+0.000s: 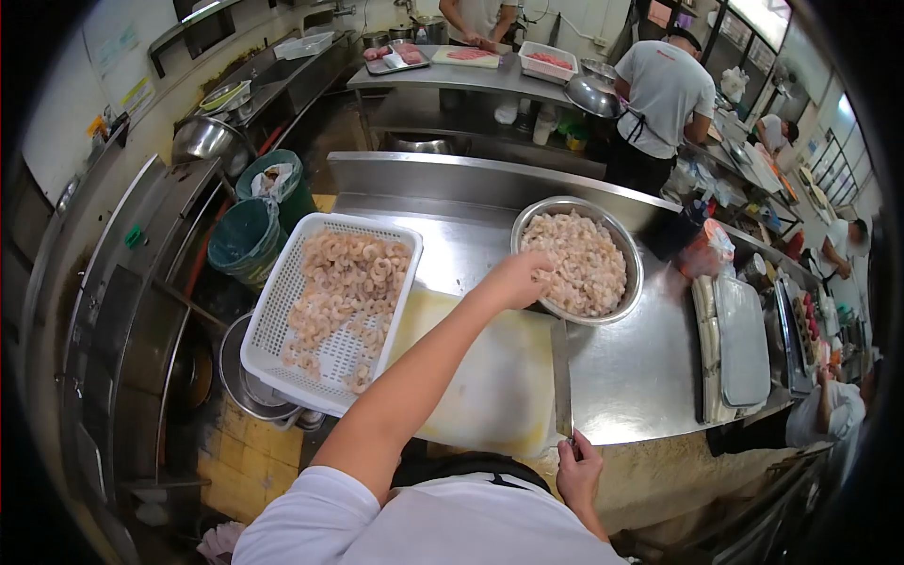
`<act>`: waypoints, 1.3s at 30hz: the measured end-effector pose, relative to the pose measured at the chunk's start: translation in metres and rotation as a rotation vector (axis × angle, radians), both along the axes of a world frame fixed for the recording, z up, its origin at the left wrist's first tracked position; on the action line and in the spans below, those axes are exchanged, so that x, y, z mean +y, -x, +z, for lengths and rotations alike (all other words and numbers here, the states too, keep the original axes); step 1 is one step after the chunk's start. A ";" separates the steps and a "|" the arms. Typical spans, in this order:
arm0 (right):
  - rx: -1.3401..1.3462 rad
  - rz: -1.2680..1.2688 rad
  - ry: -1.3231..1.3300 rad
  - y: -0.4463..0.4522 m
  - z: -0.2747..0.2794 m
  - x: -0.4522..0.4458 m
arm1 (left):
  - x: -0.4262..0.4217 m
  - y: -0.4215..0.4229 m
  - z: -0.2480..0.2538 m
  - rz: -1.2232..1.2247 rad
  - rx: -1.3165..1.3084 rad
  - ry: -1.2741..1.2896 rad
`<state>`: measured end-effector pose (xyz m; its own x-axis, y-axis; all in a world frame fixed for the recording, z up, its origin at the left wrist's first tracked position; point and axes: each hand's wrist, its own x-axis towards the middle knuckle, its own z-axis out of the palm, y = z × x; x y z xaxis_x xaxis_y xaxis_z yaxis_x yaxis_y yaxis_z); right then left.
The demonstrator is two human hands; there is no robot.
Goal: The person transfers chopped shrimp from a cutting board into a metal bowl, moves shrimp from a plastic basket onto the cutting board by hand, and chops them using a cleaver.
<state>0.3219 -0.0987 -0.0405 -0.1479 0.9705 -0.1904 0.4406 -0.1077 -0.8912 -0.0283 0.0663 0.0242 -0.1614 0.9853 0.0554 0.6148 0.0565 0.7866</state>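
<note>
My left hand [521, 281] reaches over the near left rim of a round steel bowl [636, 279] heaped with small cut pieces of shrimp [579, 259]. Its fingers are curled, and whatever they hold, if anything, is hidden. Low at the counter's front edge, my right hand [578, 466] is closed around the handle of a knife [563, 395]. The blade points away from me along the right edge of a whitish cutting board [480, 377]. Left of the board, a white perforated basket [259, 344] holds peeled shrimp [344, 278], with bare mesh showing at its near end.
A raised steel ledge [490, 172] runs along the counter's back. Lids and trays [742, 339] stand at the right end. Green bins [247, 240] are on the left. Beyond, one person [664, 94] has their back turned; another works at a board of meat [468, 56].
</note>
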 end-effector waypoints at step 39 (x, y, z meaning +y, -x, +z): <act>-0.198 0.258 -0.019 0.056 -0.038 0.023 | -0.278 0.243 -0.153 0.992 0.603 0.570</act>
<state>0.2660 -0.0752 -0.0788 -0.3514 0.9095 -0.2219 0.6164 0.0464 -0.7860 -0.2715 -0.2119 -0.1285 -0.9297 0.3682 -0.0105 0.3646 0.9239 0.1157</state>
